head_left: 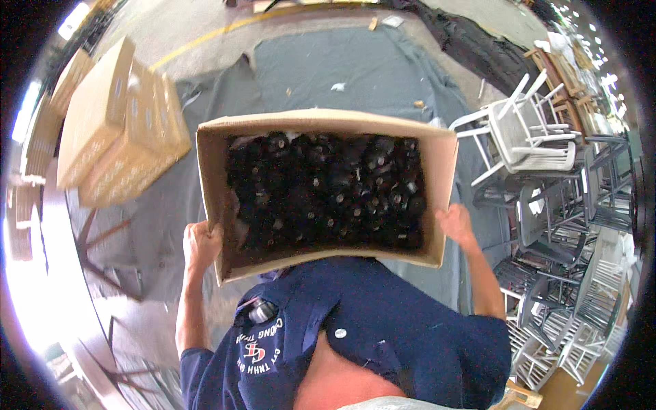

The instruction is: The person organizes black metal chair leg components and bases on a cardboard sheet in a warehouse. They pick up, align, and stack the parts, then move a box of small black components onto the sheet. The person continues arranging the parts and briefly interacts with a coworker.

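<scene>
cardboard box [328,147] of dark parts sits between left hand [200,244] and right hand [456,224], each grip clasping a side.

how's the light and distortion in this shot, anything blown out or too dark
Head view: strong fisheye bend with a black rim at the corners; the left edge is blown out by glare; the dark parts inside the cardboard box sink into shadow, hard to tell apart; left hand and right hand are evenly lit.
</scene>
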A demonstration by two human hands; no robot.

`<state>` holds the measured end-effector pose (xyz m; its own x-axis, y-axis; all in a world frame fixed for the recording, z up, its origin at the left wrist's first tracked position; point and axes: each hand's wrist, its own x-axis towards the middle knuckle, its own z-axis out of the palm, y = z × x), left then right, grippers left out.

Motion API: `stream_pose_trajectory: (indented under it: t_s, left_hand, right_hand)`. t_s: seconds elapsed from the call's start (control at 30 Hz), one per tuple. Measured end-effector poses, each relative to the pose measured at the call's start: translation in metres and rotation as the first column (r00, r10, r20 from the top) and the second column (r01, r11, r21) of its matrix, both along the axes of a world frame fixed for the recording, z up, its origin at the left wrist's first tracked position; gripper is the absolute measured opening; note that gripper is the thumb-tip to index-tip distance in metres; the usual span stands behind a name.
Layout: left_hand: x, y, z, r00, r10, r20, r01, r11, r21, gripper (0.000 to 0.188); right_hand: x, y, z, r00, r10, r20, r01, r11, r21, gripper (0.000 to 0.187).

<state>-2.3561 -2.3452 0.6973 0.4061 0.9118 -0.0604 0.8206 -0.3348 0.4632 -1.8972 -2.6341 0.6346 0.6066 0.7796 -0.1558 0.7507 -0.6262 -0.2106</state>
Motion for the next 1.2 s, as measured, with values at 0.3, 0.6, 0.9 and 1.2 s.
stream_pose_trajectory:
  t_s: [0.3,0.6,0.9,1.2]
  left_hand:
    - [0.284,0.287,-0.003,0.926,-0.375,0.045,0.376,0.927,-0.007,0.02]
    - [0.611,0.478,-0.003,0.935,-0.338,0.112,0.35,0.928,-0.126,0.014]
    - [0.971,0.684,-0.034,0.82,-0.572,0.021,0.572,0.82,-0.016,0.02]
    - [1.342,0.855,-0.035,0.632,-0.773,0.057,0.772,0.634,0.031,0.014]
  right_hand:
    - [0.177,0.156,0.004,0.89,-0.413,-0.195,0.422,0.906,0.008,0.039]
    - [0.486,0.316,0.01,0.893,-0.442,-0.078,0.436,0.896,-0.088,0.042]
    - [0.74,0.477,-0.001,0.817,-0.573,-0.064,0.574,0.819,0.007,0.035]
    - [0.991,0.597,0.016,0.663,-0.729,-0.17,0.748,0.65,0.132,0.028]
